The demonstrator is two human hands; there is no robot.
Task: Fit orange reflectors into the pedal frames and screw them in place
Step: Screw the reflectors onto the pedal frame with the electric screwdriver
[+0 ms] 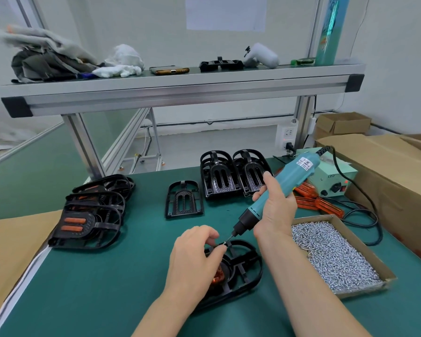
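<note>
A black pedal frame (249,268) lies on the green table near the front, with an orange reflector (218,277) partly visible under my left hand. My left hand (195,259) rests on the frame and pinches a small screw at the frame's far edge. My right hand (275,210) grips a teal electric screwdriver (277,190), tilted, with its bit tip at that screw. Loose orange reflectors (314,200) lie behind my right hand.
A cardboard tray of silver screws (331,254) sits at the right. Frames with fitted reflectors (90,215) are stacked at the left; empty frames (184,199) and two stacks (233,173) lie behind. The screwdriver's power box (336,176) and cable are at the right, beside cardboard boxes (387,166).
</note>
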